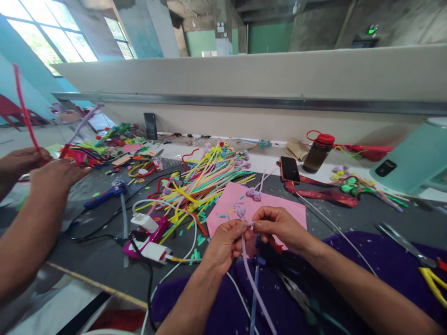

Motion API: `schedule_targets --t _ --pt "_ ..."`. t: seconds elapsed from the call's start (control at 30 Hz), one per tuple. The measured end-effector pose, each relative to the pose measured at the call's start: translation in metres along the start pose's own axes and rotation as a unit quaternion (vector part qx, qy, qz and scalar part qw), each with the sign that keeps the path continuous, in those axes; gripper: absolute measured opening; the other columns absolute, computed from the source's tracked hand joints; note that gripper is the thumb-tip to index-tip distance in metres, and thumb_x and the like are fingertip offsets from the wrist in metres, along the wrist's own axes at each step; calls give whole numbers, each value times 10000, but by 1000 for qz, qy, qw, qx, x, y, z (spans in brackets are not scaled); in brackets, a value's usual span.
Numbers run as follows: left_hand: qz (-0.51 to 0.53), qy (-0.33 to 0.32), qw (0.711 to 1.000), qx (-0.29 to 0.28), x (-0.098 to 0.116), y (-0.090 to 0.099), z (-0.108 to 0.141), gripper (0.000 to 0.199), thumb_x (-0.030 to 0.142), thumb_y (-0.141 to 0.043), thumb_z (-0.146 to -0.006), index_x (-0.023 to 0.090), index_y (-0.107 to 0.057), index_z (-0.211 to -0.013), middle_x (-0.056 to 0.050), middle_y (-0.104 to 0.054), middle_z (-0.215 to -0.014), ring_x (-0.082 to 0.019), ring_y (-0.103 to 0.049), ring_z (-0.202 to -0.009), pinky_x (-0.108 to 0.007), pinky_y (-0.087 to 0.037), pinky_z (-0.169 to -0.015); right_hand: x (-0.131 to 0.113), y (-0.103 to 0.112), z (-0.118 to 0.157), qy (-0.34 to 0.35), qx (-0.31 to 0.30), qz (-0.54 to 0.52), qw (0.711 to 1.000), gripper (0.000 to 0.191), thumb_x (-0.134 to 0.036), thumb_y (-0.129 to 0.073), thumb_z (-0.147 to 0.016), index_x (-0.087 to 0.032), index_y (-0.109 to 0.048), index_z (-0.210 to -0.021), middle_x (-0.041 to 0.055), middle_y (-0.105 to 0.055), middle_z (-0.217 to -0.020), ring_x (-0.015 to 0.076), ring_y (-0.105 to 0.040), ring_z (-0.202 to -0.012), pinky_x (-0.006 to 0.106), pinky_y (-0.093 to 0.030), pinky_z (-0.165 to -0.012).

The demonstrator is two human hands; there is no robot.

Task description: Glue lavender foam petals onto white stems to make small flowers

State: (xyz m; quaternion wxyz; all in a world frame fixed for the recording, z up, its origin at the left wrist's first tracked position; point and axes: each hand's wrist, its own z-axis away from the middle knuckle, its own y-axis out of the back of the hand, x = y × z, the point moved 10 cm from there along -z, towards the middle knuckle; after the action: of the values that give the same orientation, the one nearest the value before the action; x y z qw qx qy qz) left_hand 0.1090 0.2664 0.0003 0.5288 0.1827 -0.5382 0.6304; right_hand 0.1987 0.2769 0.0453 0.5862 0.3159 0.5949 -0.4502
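Observation:
Between thumb and fingers, my left hand (pixel 226 245) grips a lilac pipe cleaner stem (pixel 252 281) that hangs down towards my lap. A small curled lilac flower (pixel 241 211) stands at its top, just above the fingertips. My right hand (pixel 281 227) pinches a short lilac pipe cleaner piece (pixel 250 224) that meets the left fingertips. Beneath both hands lies a pink sheet (pixel 223 204) with tiny cut bits on it. A finished-looking lilac flower cluster (pixel 254 194) rests on that sheet. Partly hidden below my right hand is a dark blue glue gun (pixel 260 258) with a clear glue stick.
A co-worker's hands (pixel 52 170) hold red and lilac pipe cleaners at left. Nearby are another blue glue gun (pixel 108 194), a magenta power strip (pixel 159 235), heaped coloured stems (pixel 206 179), a phone (pixel 290 169), a bottle (pixel 318 153) and pliers (pixel 296 293) on purple cloth (pixel 356 260).

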Motion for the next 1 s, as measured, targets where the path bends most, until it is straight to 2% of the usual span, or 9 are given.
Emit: schedule_targets --t 0.33,0.5,0.63,0.77,0.9,1.0 --pt "-23 -16 1000 2 4 -1 4 238 302 -699 -636 120 -549 -605 32 -561 -493 6 -309 -294 -121 -188 -276 15 -4 -1 -57 -27 -114 991 109 -180 -659 -652 -128 -586 -714 -59 -531 -448 30 -397 -290 111 -265 -263" --pt "-33 -12 999 -8 1 -3 3 259 328 -705 -625 122 -549 -604 37 -549 -482 5 -299 -295 -125 -193 -281 22 -11 -3 -69 -63 -158 983 80 -154 -646 -635 -102 -599 -674 -38 -550 -481 3 -336 -258 122 -174 -256" --pt "-38 -4 999 -17 -3 -2 1 260 328 -699 -627 120 -548 -588 46 -514 -464 4 -288 -299 -127 -183 -280 29 -12 -5 -71 -68 -165 981 96 -169 -651 -619 -99 -595 -655 -38 -540 -484 -9 -306 -270 128 -167 -280" --pt "-43 -7 999 -16 -4 1 -2 254 324 -668 -656 116 -547 -575 51 -475 -447 3 -263 -299 -128 -149 -274 26 -8 -5 -60 -55 -146 986 117 -197 -658 -644 -105 -587 -659 -33 -554 -505 -1 -346 -281 129 -178 -288" --pt "-42 -8 999 0 -2 4 -2 247 324 -659 -657 115 -551 -580 52 -472 -443 7 -241 -293 -131 -135 -277 12 2 -3 -25 -13 -45 999 191 -275 -663 -686 -123 -599 -782 -24 -585 -607 29 -460 -348 126 -254 -303" --pt "-58 -18 998 0 1 2 -1 261 329 -663 -658 120 -541 -560 66 -438 -406 3 -238 -283 -135 -136 -275 3 0 0 0 -16 8 1000 231 -328 -656 -697 -129 -588 -794 -21 -590 -640 36 -475 -379 134 -295 -328"
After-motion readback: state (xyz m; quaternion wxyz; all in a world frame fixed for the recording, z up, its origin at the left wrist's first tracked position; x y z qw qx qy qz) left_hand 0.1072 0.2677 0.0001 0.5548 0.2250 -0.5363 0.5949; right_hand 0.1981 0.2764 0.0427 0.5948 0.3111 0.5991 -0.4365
